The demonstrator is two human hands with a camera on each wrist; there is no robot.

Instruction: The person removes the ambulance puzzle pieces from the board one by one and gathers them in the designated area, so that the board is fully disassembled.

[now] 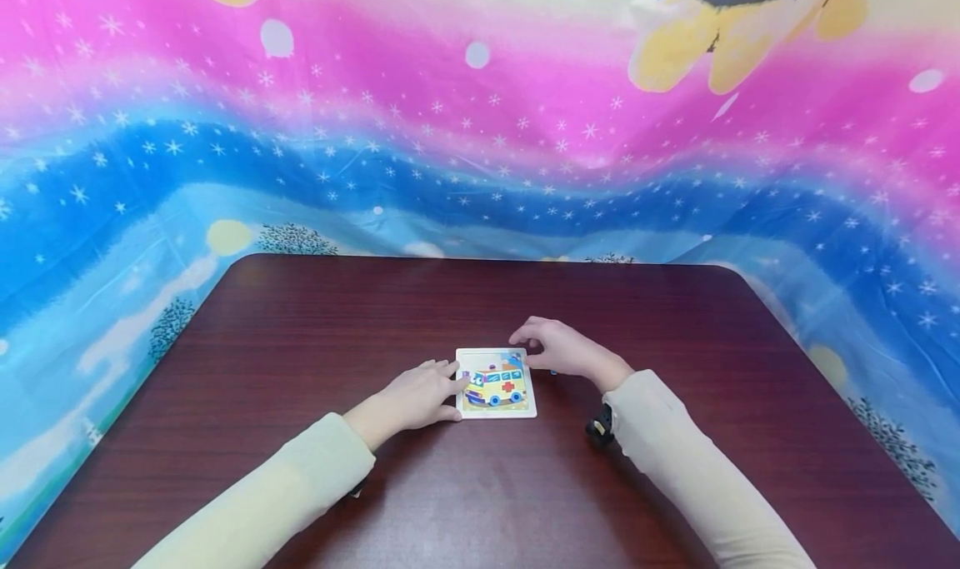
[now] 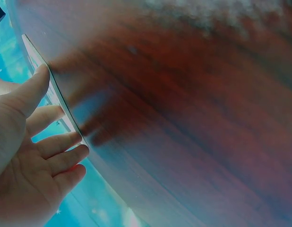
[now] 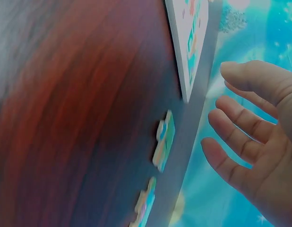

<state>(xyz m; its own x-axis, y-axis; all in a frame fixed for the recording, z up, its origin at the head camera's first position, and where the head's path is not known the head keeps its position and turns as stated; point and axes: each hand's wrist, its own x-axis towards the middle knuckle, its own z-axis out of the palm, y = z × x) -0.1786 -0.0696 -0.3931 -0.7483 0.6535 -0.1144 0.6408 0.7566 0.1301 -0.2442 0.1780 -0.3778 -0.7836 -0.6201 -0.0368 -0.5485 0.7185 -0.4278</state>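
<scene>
Ambulance puzzle [image 1: 497,387] lies on the bench [image 1: 337,327], mostly filled, its upper left seemingly bare; two pieces [image 3: 165,142] lie unplaced beside it. My left hand [image 1: 418,396] rests spread against its edge; my right hand [image 1: 562,351] hovers empty.

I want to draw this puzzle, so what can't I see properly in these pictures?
Upper loose piece and lower loose piece: head view, mostly hidden by the right hand; right wrist view, too slanted to read their pictures.
Lower loose piece: right wrist view, bottom edge cuts it off.
Puzzle board: head view, the left hand covers a bit of its left side.
Board's picture: left wrist view, edge-on, partly behind that hand.
</scene>
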